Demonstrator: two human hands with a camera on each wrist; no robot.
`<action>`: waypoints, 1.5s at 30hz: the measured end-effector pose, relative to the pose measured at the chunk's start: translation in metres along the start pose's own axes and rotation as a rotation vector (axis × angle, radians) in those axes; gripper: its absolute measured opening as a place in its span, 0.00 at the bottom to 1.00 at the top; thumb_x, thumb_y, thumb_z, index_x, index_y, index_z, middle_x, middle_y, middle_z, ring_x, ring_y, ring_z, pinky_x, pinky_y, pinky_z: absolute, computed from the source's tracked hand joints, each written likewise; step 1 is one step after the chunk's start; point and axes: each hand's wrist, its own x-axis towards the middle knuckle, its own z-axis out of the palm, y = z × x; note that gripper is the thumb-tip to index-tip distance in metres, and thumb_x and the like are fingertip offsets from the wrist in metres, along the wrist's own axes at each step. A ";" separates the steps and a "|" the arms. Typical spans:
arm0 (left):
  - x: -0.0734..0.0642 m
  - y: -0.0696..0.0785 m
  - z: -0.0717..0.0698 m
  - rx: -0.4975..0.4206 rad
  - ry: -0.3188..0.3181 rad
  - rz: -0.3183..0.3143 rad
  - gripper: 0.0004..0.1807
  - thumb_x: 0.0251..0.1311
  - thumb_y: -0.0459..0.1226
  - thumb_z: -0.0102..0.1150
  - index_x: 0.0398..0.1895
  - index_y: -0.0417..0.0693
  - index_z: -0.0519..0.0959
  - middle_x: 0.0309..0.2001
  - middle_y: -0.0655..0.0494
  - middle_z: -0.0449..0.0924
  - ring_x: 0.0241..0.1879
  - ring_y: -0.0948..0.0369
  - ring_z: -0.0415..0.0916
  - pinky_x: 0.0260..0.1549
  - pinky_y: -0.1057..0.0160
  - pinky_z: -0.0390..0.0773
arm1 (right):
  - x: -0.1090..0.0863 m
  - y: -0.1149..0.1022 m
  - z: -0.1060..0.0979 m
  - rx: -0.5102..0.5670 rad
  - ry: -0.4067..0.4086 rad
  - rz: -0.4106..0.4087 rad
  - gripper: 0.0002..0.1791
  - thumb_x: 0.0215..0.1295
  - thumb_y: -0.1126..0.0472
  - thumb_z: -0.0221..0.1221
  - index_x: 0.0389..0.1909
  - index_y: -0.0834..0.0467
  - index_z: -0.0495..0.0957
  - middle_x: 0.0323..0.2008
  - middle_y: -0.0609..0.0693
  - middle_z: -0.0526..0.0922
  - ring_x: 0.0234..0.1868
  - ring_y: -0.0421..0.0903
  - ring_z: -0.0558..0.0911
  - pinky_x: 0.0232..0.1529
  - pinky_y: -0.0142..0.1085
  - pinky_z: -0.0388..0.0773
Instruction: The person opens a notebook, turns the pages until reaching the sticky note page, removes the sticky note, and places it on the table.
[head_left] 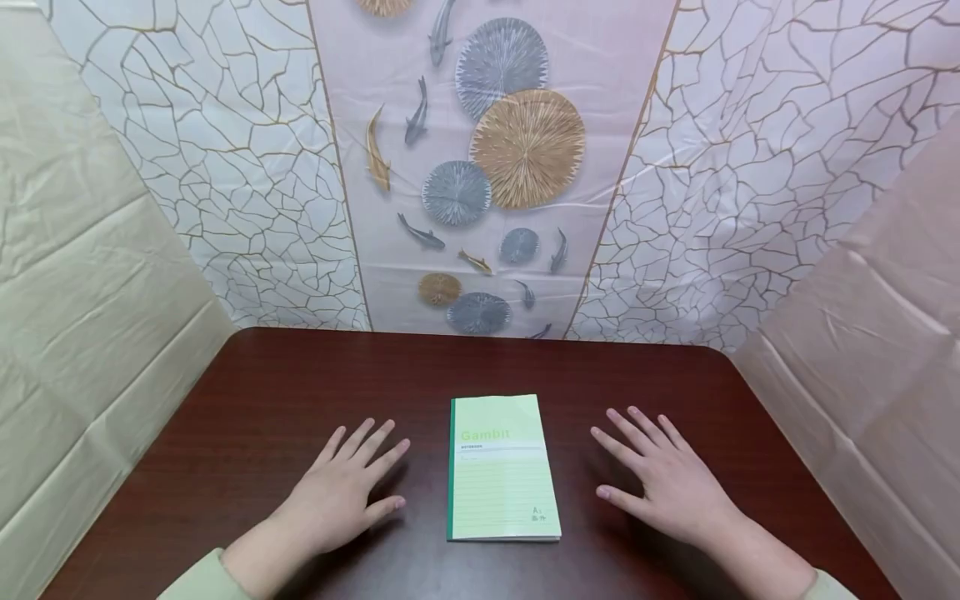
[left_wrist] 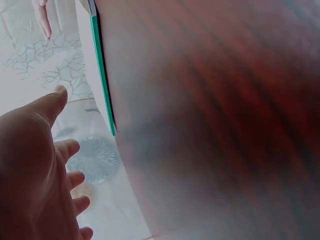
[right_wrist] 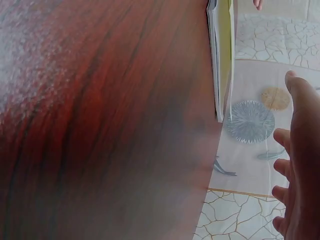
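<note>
A pale green notebook (head_left: 501,475) marked "Gambit" lies closed on the dark wood table, its green spine toward the left. To its left, my left hand (head_left: 337,496) hovers palm down with the fingers spread, holding nothing. On the other side, my right hand (head_left: 667,487) is held the same way, fingers straight and apart from the notebook. The left wrist view shows the green spine of the notebook (left_wrist: 100,70) beyond the thumb. In the right wrist view the page edges of the notebook (right_wrist: 220,60) face my right hand (right_wrist: 305,150).
The reddish-brown table (head_left: 337,371) has rounded far corners. Behind it hangs a patterned cloth (head_left: 405,300) with fish and round leaf shapes. Creased beige cloth walls stand along the left side (head_left: 97,333) and the right side (head_left: 862,350).
</note>
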 end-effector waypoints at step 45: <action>0.063 0.032 0.018 -0.190 -0.421 -0.045 0.48 0.59 0.71 0.49 0.79 0.64 0.53 0.79 0.53 0.46 0.77 0.48 0.42 0.68 0.32 0.44 | 0.023 -0.035 0.035 0.135 -0.268 0.013 0.44 0.65 0.24 0.45 0.71 0.49 0.69 0.72 0.52 0.65 0.74 0.57 0.61 0.70 0.60 0.53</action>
